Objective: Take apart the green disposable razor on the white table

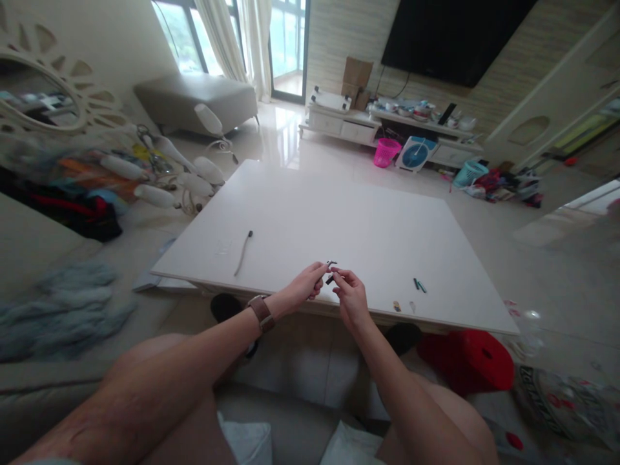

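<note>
Both hands are close together above the near edge of the white table (339,219). My left hand (310,282), with a brown-strapped watch (261,313) on its wrist, is closed on a small dark, shiny piece (332,263) that sticks out past the fingertips. Touching or nearly touching it, my right hand (351,294) pinches a small black piece (330,279). Both pieces are too small to name, and whether they are joined is hidden. To the right lie two small green cylinders (420,285), a little yellow-and-black item (396,306) and a small clear piece (413,307).
A thin grey stick with a black end (243,252) lies on the table's left part. A white lamp with several shades (194,174) stands beyond the left edge. By the near right corner is a red container (467,361). A pink basket (386,153) stands farther back.
</note>
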Demonstrator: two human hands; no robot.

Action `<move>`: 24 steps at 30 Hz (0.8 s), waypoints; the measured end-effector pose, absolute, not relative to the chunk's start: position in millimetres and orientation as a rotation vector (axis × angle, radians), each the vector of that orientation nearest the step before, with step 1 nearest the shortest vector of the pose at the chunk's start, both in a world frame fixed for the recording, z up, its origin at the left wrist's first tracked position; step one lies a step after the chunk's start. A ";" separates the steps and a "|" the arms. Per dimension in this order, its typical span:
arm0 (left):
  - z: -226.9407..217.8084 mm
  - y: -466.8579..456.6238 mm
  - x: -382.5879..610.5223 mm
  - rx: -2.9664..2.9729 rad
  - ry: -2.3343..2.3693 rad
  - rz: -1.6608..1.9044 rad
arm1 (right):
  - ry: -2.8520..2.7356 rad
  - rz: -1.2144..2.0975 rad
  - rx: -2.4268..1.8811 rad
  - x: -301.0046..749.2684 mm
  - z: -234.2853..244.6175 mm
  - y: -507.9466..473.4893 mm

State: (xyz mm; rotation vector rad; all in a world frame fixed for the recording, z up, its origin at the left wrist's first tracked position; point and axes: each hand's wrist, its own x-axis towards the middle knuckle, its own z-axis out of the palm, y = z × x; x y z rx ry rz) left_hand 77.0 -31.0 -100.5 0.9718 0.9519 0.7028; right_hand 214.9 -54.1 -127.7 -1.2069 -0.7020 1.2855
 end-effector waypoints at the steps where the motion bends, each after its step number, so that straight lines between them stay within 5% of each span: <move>1: -98.7 -29.7 75.8 1.009 0.955 0.725 | -0.676 1.278 -1.193 214.4 -125.5 -52.7; 24: -94.1 -28.8 74.1 1.224 0.985 0.784 | -0.557 1.242 -1.113 216.8 -123.7 -46.9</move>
